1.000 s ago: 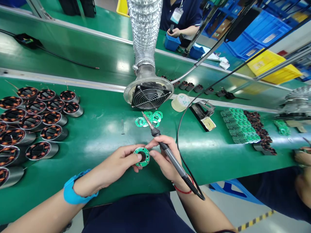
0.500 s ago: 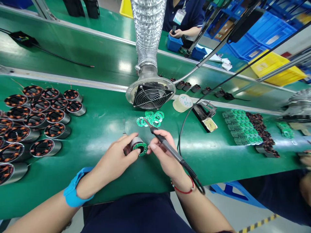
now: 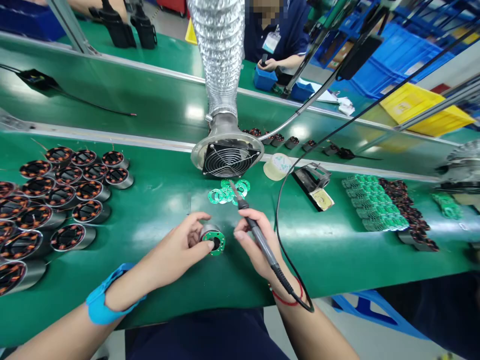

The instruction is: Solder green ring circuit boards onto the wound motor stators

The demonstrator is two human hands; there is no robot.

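My left hand (image 3: 187, 242), with a blue band at the wrist, is curved round a metal motor stator (image 3: 213, 240) whose top carries a green ring-shaped circuit board (image 3: 220, 241). The thumb rests on the board's inner edge. In my right hand (image 3: 260, 245) is a soldering iron (image 3: 262, 242), held like a pen, its tip pointing up and left over a small pile of green ring boards (image 3: 219, 195). A gap separates the right fingertips from the stator.
A fan on a silver duct (image 3: 228, 160) hangs above the ring boards. Stators (image 3: 63, 197) crowd the left. A round tub (image 3: 276, 166), an iron stand (image 3: 314, 186) and stacked boards (image 3: 375, 202) lie rightward. A person (image 3: 277, 45) sits opposite.
My right hand has drawn away from the stator, still with the soldering iron. My left fingers have loosened a little round the stator. The whole view has shifted slightly.
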